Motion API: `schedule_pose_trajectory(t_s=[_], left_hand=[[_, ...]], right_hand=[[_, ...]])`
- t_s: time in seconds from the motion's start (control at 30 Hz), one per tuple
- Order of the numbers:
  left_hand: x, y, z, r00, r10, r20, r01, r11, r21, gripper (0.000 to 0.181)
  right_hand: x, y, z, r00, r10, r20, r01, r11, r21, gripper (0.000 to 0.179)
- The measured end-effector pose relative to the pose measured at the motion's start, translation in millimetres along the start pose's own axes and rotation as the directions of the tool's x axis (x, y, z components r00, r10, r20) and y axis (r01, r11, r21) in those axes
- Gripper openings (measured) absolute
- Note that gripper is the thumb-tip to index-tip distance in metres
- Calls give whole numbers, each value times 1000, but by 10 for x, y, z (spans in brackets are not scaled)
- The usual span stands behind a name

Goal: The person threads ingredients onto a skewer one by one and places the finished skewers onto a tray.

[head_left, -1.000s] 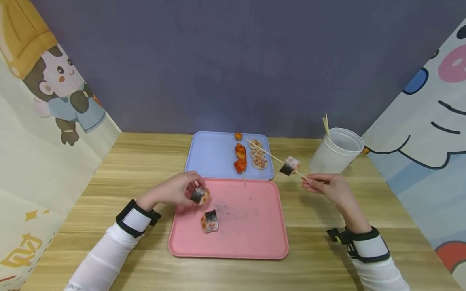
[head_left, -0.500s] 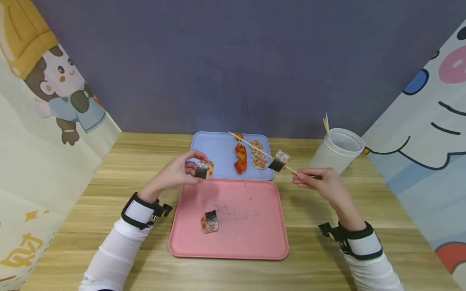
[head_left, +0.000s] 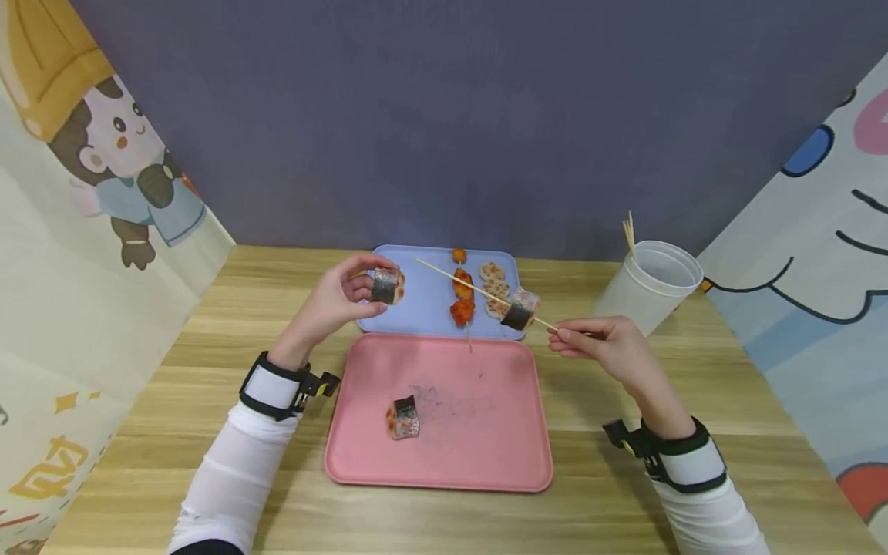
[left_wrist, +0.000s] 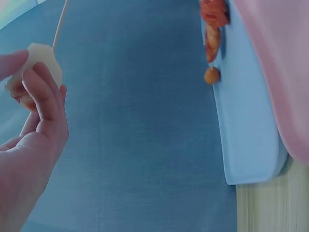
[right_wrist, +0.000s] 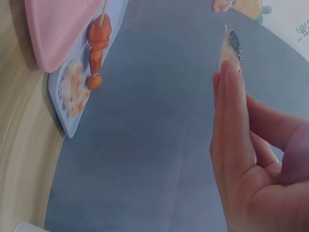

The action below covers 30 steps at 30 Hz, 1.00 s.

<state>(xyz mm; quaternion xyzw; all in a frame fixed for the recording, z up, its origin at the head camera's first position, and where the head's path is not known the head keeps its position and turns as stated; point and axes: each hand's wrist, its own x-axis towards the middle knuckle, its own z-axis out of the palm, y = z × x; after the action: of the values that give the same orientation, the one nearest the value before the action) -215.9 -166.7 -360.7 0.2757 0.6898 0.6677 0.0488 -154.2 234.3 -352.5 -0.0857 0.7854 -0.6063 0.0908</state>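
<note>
My left hand [head_left: 326, 308] pinches a piece of fish [head_left: 385, 286] with dark silvery skin and a browned side, above the blue tray. In the left wrist view this fish piece [left_wrist: 50, 65] shows its pale side between thumb and fingers. My right hand [head_left: 613, 343] pinches the lower end of a bamboo skewer [head_left: 435, 269], which slants up and leftward. A second fish piece [head_left: 522, 310] is threaded on it, close to my right fingertips. The bare skewer tip points toward the piece in my left hand. A third fish piece [head_left: 405, 417] lies on the pink tray [head_left: 479, 455].
Behind the pink tray stands a blue tray [head_left: 423, 320]. It bears a skewer of orange-red pieces [head_left: 462, 312] and a skewer of pale round slices [head_left: 493, 271]. A white tub [head_left: 638, 297] with several bamboo skewers [head_left: 629, 233] stands back right, near the grey wall [head_left: 444, 131].
My left hand has lifted its fish piece off the pink tray, up and away over the blue tray. My right hand has moved the skewer leftward toward it.
</note>
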Motion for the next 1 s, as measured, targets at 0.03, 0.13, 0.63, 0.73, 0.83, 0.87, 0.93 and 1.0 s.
schedule_pose_trajectory(t_s=[0.03, 0.13, 0.63, 0.73, 0.83, 0.87, 0.93, 1.0], left_hand=[[13, 8, -2, 1000, 8, -5, -8, 1000, -20, 57], [49, 24, -10, 999, 25, -25, -26, 996, -80, 60], [225, 17, -10, 988, 28, -151, -83, 926, -368, 52], [256, -12, 0, 987, 47, -153, -104, 915, -391, 52], [275, -41, 12, 985, 77, -154, -135, 900, -414, 53], [279, -48, 15, 984, 85, -156, -144, 895, -423, 53], [280, -65, 20, 983, 88, -161, -152, 884, -442, 54], [280, -82, 24, 983, 78, -167, -149, 872, -466, 55]], right_hand=[[2, -7, 5, 1000, 1, 3, -1, 1000, -4, 35], [12, -20, 18, 1000, 8, 6, -8, 1000, -18, 34], [80, 95, 25, 998, 61, 0, -61, 998, -26, 33], [80, 108, 24, 997, 72, 0, -72, 997, -26, 33], [77, 106, 26, 997, 73, -3, -74, 997, -31, 33], [78, 104, 28, 998, 70, -4, -70, 997, -28, 33], [80, 98, 36, 998, 61, -2, -61, 998, -20, 34], [84, 98, 46, 999, 53, 3, -52, 999, -5, 34]])
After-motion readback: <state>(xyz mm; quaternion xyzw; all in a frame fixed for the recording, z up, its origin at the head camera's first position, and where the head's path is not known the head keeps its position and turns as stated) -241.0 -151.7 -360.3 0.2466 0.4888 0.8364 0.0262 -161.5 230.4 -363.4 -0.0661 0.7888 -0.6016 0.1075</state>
